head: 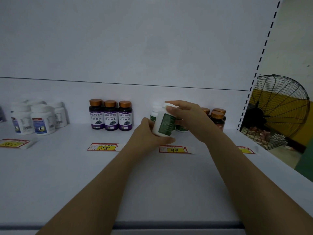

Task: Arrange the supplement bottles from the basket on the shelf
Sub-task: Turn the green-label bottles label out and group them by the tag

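Observation:
A white bottle with a green label [164, 122] is held tilted just above the white shelf [152, 184], in front of other white-and-green bottles [155, 112]. My left hand [150, 133] grips its bottom and lower side. My right hand [184, 114] curls over its white cap from above. Three purple-label bottles with copper caps [110, 115] stand in a row to the left. Further left stand several white bottles with blue labels [38, 118]. Dark bottles with copper caps [217, 118] stand to the right, partly hidden by my right hand. The basket is out of view.
Price tags lie on the shelf: one marked 78 [103, 147], one marked 99 [175, 149], one at far left [15, 143], one at right [245, 150]. A slotted upright [260, 65] ends the shelf on the right; a black wire fan [277, 112] stands beyond it.

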Demonstrator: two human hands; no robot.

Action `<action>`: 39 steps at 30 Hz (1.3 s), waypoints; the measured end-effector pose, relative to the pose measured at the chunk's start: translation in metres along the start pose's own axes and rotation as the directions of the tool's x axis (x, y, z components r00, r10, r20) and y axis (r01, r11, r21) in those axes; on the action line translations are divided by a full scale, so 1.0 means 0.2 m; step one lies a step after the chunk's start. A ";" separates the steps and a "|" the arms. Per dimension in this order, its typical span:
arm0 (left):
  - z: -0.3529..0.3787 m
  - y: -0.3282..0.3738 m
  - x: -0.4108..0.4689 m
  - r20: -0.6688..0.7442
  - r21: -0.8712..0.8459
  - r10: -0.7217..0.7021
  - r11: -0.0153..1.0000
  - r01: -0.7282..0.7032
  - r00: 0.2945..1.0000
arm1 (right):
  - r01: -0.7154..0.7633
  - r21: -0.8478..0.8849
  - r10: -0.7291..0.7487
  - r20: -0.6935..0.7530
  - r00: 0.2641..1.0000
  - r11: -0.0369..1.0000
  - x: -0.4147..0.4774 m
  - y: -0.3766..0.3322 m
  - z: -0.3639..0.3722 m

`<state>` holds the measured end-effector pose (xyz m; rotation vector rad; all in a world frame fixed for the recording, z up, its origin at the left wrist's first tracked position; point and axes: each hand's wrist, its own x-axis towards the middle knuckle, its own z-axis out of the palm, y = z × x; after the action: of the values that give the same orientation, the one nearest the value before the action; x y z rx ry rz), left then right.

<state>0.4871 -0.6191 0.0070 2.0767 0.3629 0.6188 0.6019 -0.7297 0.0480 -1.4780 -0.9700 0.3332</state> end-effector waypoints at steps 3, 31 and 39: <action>-0.01 0.04 -0.01 0.068 -0.084 0.007 0.996 -0.002 0.998 | -0.009 0.139 0.001 0.052 0.999 0.990 0.00 -0.01 -0.03; 0.00 0.03 -0.01 0.026 -0.014 0.013 1.000 -0.012 1.000 | -0.010 0.087 0.011 -0.006 1.000 0.996 0.01 0.03 0.01; -0.03 0.03 0.00 0.142 -0.103 -0.001 0.995 0.016 0.990 | -0.117 0.108 0.112 0.055 0.992 0.987 0.02 0.04 -0.03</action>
<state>0.4833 -0.6187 0.0155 2.0050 0.2523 0.4714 0.6111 -0.7297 0.0427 -1.4326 -0.8926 0.5013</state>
